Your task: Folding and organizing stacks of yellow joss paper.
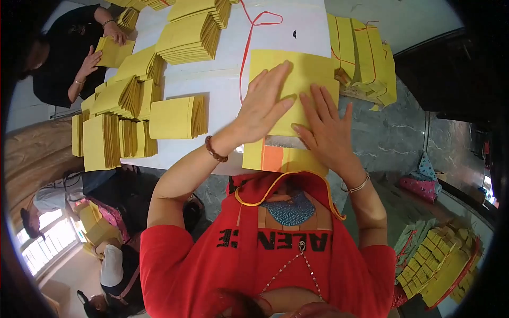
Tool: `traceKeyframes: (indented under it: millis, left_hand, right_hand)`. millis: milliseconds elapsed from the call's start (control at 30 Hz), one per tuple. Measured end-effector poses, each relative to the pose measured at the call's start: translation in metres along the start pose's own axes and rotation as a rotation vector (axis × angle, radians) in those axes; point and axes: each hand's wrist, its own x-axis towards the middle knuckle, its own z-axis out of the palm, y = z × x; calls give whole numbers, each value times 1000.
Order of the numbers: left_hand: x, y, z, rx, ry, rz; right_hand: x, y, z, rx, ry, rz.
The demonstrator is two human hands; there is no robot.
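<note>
Fingers (281,79) of the left hand (262,103) lie flat and slightly spread, pressing down on a folded yellow paper sheet (313,71) — palm and all, nothing gripped. The fingers (318,108) of the right hand (326,132) are likewise splayed and flat, resting on the same sheet's lower right part, just beside the left hand; the two hands nearly touch at the fingertips. Neither hand clamps anything.

The sheet is plain bright yellow, rectangular, lying in the centre of the frame near the closer edge of the white tabletop (222,85). Under it, toward the person, an orange sheet (273,159) and more yellow paper show, with a small grey strip between them. A red string (249,40) loops across the tabletop above the hands.

The left wrist carries a brown bead bracelet (214,149), the right a thin pale bangle (359,185).

Outward — upper left of the frame holds many stacks of folded yellow paper (180,117), roughly ten, their exact count hard to tell. At upper right stands one tied bundle of yellow paper (366,58). In the far upper left, another person's hands (101,50) rest on one yellow sheet. At lower right sit more small yellow packets (432,259) in a heap.
</note>
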Motion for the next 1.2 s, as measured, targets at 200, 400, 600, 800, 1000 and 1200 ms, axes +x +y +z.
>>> traceKeyframes:
  millis: [200,400,600,800,1000,1200]
  left_hand:
    - [-14,11,-15,351,-48,174]
    - [-18,4,-1,386,-56,226]
    - [-21,8,-3,392,59,368]
    - [-24,19,0,691,-34,465]
    - [-18,41,21,903,33,332]
    - [-31,27,-24,263,493,161]
  right_hand:
    - [2,-1,-1,-60,-56,-2]
    - [0,11,3,-14,-47,-57]
    - [0,6,-1,-53,-89,-37]
    - [1,34,-5,740,74,-33]
    - [-16,38,-22,862,182,116]
    - [-33,46,-21,920,199,141]
